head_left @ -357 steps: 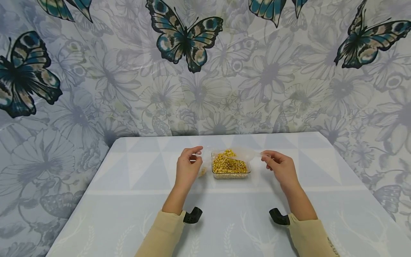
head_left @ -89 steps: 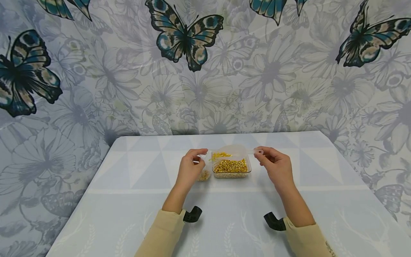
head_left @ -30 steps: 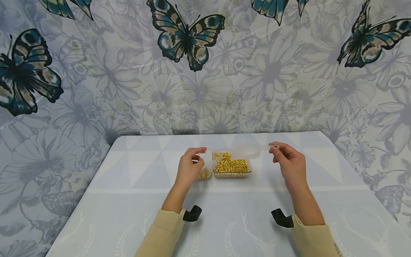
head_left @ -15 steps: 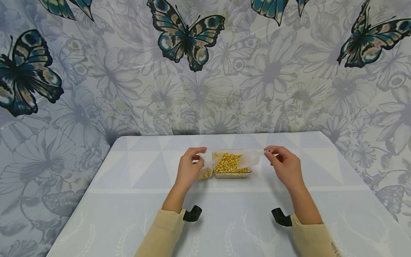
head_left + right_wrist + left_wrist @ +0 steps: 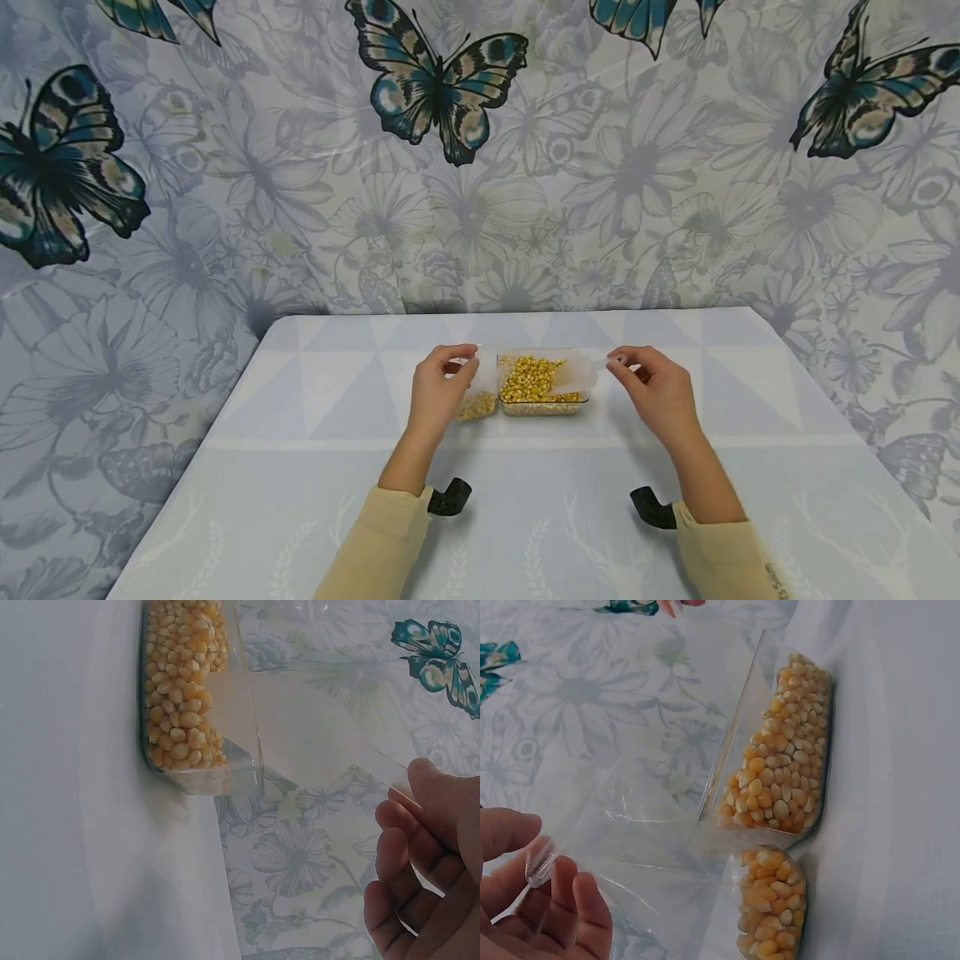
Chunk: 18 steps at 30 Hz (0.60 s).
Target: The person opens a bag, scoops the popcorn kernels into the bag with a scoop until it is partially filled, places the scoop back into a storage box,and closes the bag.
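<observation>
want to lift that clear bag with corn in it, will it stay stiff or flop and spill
Probably floppy: the clear bag is thin, creased film sagging between the left hand and the kernels. The weight sits low, so lifted carelessly it may swing or spill.

No legible text.
Small dark print on right sleeve cuff (image 5: 776, 577), near edge; too blurred to read.

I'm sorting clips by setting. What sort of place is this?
Probably a home-style tabletop corner: a table under a patterned cloth, butterfly-and-flower sheeting on the walls, and a clear container of corn kernels between the hands.
</observation>
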Each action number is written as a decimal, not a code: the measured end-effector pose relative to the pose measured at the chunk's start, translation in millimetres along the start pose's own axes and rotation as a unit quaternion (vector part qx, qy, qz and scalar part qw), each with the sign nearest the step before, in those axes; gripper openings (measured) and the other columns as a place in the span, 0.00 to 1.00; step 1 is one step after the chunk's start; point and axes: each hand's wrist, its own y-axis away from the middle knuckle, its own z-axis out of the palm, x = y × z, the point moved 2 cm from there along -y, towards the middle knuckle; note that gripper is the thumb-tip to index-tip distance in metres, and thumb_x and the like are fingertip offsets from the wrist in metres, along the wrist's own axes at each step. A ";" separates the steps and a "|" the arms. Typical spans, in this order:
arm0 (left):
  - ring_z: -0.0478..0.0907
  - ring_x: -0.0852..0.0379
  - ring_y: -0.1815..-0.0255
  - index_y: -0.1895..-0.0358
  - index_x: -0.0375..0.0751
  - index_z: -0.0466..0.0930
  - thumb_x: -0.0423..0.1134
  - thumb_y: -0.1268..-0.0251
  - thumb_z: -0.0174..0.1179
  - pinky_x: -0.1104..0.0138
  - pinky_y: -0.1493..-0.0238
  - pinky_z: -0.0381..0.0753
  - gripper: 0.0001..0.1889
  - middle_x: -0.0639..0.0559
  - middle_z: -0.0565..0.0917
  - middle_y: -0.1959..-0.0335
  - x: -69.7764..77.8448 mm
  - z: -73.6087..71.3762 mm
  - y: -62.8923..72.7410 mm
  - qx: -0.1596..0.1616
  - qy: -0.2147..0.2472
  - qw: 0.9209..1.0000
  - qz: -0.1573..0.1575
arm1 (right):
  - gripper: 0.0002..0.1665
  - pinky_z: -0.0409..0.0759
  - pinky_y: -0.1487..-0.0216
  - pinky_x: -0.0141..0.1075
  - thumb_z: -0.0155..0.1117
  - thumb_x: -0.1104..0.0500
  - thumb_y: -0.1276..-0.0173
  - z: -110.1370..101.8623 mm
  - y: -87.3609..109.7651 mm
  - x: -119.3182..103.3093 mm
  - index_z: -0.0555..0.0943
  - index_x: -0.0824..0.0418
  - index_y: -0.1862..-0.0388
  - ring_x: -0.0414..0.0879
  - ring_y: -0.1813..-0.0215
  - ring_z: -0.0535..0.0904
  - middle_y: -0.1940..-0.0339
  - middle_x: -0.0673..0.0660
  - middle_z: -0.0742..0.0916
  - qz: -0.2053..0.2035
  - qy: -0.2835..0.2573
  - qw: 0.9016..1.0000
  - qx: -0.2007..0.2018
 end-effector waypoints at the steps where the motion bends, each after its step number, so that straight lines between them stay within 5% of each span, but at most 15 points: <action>1: 0.78 0.54 0.58 0.50 0.49 0.88 0.39 0.35 0.65 0.65 0.61 0.81 0.11 0.53 0.86 0.52 0.0 -0.2 0.1 0.003 0.000 1.000 0.000 | 0.08 0.73 0.75 0.29 0.68 0.56 0.32 0.9 0.3 -0.1 0.86 0.55 0.56 0.36 0.73 0.74 0.67 0.52 0.85 -0.004 0.002 1.000 -0.002; 18: 0.76 0.56 0.62 0.51 0.48 0.87 0.29 0.38 0.59 0.66 0.63 0.77 0.16 0.53 0.85 0.54 1.1 0.2 0.9 0.007 -0.022 1.000 0.015 | 0.13 0.70 0.73 0.31 0.69 0.53 0.33 6.1 2.4 7.9 0.87 0.57 0.53 0.41 0.71 0.73 0.64 0.53 0.87 0.010 0.047 0.995 -0.085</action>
